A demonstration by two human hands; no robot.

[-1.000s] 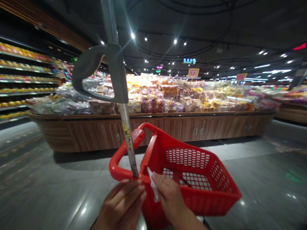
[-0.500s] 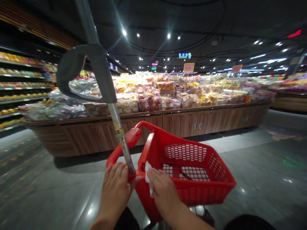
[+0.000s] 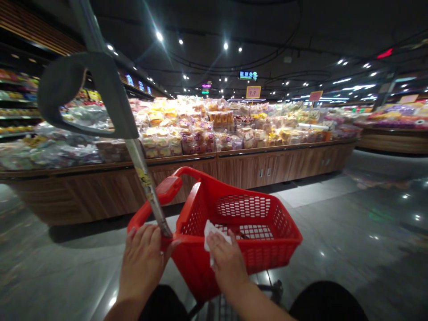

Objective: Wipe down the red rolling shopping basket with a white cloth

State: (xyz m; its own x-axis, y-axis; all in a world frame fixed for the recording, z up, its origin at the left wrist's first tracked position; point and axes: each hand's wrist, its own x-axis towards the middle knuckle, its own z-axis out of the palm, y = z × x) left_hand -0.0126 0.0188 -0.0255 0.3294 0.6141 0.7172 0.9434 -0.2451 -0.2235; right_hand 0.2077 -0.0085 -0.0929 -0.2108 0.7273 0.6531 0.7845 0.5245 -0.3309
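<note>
A red plastic shopping basket [image 3: 254, 214] stands low in front of me on a wheeled frame. A metal pole [image 3: 143, 178] rises from its near rim, and a grey loop handle [image 3: 80, 93] sits up at the upper left. My left hand [image 3: 142, 263] rests on the basket's red handle at the foot of the pole, fingers curled over it. Fingers together, my right hand [image 3: 227, 263] presses a white paper tissue [image 3: 211, 232] against the basket's near rim. The basket looks empty inside.
A long wooden display island [image 3: 234, 165] piled with bagged bread and pastries runs across ahead. Shelves of goods [image 3: 16, 102] line the left wall. Another display [image 3: 394, 133] stands at the far right. Glossy grey floor [image 3: 351, 232] lies around the basket.
The view has swung right, so the pole and grey handle sit further left. My left hand has moved from below the rim up onto the red handle. The right hand stays on the tissue.
</note>
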